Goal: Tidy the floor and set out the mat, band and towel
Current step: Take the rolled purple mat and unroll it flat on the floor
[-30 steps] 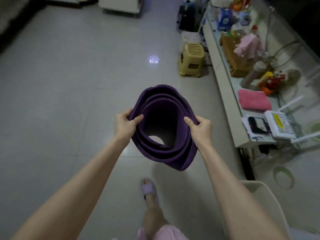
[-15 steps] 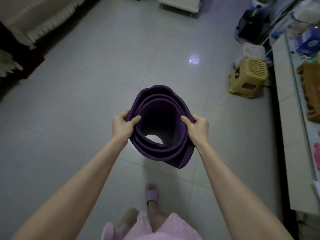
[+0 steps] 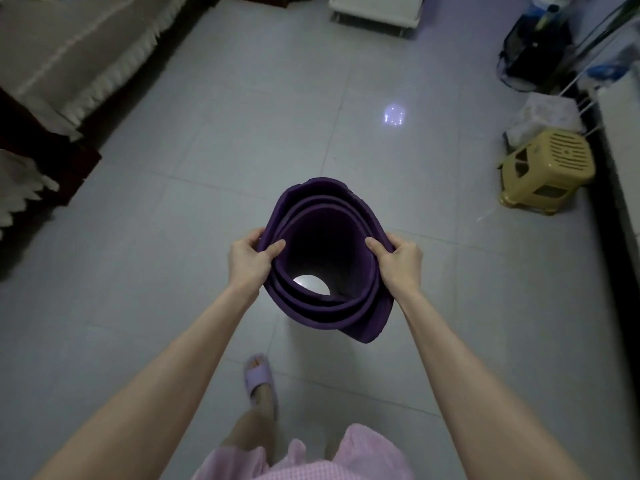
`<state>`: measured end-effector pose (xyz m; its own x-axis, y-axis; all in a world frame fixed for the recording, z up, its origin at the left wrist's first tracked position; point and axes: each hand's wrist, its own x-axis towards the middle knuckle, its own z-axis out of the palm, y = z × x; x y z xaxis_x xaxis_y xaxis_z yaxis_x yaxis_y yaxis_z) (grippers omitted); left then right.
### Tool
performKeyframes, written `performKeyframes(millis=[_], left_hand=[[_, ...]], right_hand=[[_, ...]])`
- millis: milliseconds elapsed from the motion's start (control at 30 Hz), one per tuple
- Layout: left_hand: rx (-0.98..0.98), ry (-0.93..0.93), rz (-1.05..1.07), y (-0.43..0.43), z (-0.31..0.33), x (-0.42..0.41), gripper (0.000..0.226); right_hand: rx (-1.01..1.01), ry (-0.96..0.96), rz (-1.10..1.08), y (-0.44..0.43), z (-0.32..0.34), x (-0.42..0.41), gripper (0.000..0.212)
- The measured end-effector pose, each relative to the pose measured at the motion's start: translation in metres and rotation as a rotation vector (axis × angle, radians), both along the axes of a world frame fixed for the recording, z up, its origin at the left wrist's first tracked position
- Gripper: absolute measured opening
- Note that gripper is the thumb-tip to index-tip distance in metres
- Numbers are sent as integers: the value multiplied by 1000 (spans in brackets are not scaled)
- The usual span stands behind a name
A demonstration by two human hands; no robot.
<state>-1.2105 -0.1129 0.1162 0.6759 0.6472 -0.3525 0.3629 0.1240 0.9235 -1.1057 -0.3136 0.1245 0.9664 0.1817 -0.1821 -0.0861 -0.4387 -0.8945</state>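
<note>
Nearest the camera, pink checked fabric hung at the bottom edge, and below the hands a foot in a lilac slipper stood on the tiled floor. Both bare forearms reached forward from there.

The left hand gripped the left side of the rolled purple mat, thumb hooked over the rim into the hollow and fingers wrapped round the outside. The right hand clamped the opposite side the same way, thumb inside, fingers behind. Between them the mat was held end-on above the floor, its loose coils (three or so layers could be counted) open like a tube, with a pale patch of floor showing through the far end. The outer flap of the roll hung down just below the right hand.

Beyond and well to the right of the right hand sat a yellow plastic stool, tipped at an angle in this view, with a white bag just behind it. Far to the left of the left hand ran a sofa with a fringed beige cover. Farther ahead of both hands, a bright reflection lay on the tiles, and past it stood a white piece of furniture.
</note>
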Motion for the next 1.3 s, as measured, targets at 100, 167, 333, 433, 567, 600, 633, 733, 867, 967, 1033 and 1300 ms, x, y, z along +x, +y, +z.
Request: performKeyframes(millis=[100,167,333,433,567,600,633,733,867,967,1033,1300], left_hand=[[8,12,-91,60,2,38,20],[19,20,-143,93,3,66,20],[37,29,-243,153,-2,134,19],[40,39,-321,184,-12,186,20],[62,53,-407,210,-23,249,22],[63,71,-439,218,-28,275,22],[69,88,-461,220,-29,288,22],[78,120,-562,228,-33,346,22],[107,144,-701,229,-37,408,22],[123,151,-813,229,-46,445,23],[131,156,-883,227,-57,471,21],[150,183,-1243,209,-114,568,23]], right_hand=[[21,14,-76,50,-3,19,15],[24,26,-127,81,-6,36,17],[29,40,-240,136,-18,79,13],[18,39,-311,164,-29,115,8],[22,37,-393,189,-41,158,12],[24,47,-436,197,-48,176,13],[15,54,-466,201,-51,183,15],[12,71,-575,213,-57,214,17],[-1,99,-703,220,-64,245,17],[5,120,-800,225,-72,260,15],[-21,121,-852,228,-81,271,14],[-99,131,-1157,257,-133,307,15]])
